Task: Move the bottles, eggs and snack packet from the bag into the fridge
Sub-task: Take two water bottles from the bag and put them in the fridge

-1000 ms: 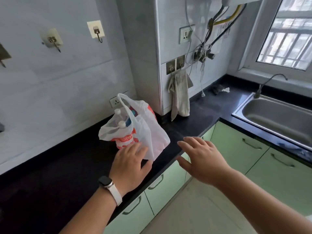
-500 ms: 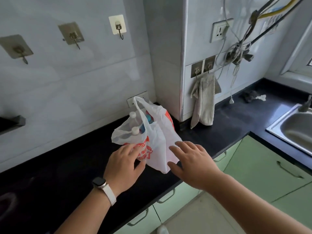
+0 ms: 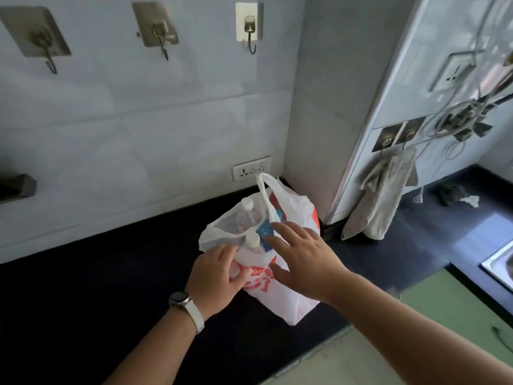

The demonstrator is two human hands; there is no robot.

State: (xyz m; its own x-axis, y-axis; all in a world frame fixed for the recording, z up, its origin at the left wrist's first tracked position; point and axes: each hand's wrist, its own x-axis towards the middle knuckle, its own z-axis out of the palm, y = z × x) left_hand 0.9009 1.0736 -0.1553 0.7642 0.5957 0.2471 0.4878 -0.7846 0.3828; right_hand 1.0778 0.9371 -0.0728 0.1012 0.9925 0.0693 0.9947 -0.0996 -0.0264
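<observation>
Your right hand (image 3: 302, 259) has come in over the plastic bag (image 3: 291, 295) on the black bench (image 3: 83, 295), so unpacking can start. Its fingers (image 3: 286, 232) are spread, holding nothing, touching the mouth beside the capped bottles (image 3: 251, 241). Your left hand (image 3: 215, 276) pinches the bag's near rim.

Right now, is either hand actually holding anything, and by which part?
The left hand grips the plastic bag by its front wall, near the open rim. The right hand hovers open over the bag's mouth, holding nothing.
</observation>
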